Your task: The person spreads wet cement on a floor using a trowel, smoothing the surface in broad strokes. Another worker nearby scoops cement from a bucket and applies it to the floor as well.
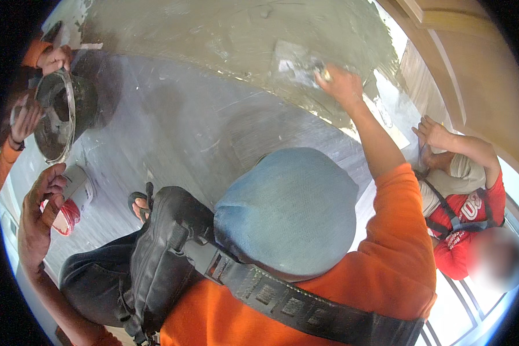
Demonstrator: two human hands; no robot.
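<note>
My right hand (341,87) grips a flat plastering trowel (291,63) by its handle. The wide blade lies on the wet grey-green mortar (213,37) spread over the far part of the floor. My left hand (43,210) is raised at the left, empty, its fingers apart and loosely bent. It is nearest a white bucket (79,187) with a red part (67,219). Beyond that bucket, a co-worker's hands (55,60) are at a tilted, mortar-smeared black bucket (86,98). A rounded faded-blue cloth form (288,210) fills the middle; whether knee or cap, I cannot tell.
A black bag (167,248) on a wide strap (305,300) lies across my orange top. Scuffed grey floor (184,115) stretches ahead to the mortar's edge. At the right a person in red (473,207) sits low, beside a wooden panel (484,75).
</note>
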